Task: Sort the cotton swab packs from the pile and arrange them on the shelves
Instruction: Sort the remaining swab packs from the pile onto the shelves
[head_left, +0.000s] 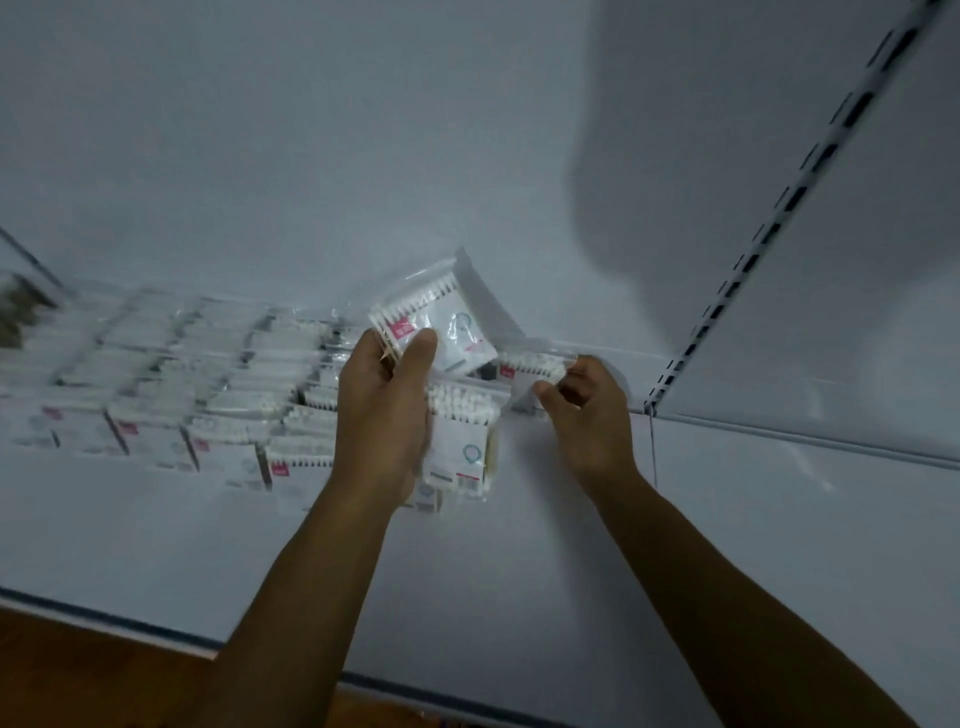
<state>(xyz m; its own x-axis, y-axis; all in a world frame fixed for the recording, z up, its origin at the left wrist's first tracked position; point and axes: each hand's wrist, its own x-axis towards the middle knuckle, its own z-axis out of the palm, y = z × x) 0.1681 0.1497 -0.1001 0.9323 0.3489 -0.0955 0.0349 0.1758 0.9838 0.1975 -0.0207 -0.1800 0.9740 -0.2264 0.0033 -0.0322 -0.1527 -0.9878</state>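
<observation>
My left hand (387, 410) grips a tilted clear pack of cotton swabs (447, 322), thumb on its front, raised above the white shelf (260, 561). Under that hand a stack of more swab packs (462, 441) shows between palm and shelf. My right hand (584, 410) pinches the top edge of another swab pack (530, 366) that stands at the right end of the row, near the back panel. Rows of swab packs (171, 395) fill the shelf to the left, several deep, white tips up.
A white back panel (311, 156) rises behind the packs. A slotted upright (753, 254) runs diagonally at the right, with another white panel beyond it. The shelf's front edge (130, 623) has a dark strip; wooden floor shows below. Brownish items (18, 312) sit far left.
</observation>
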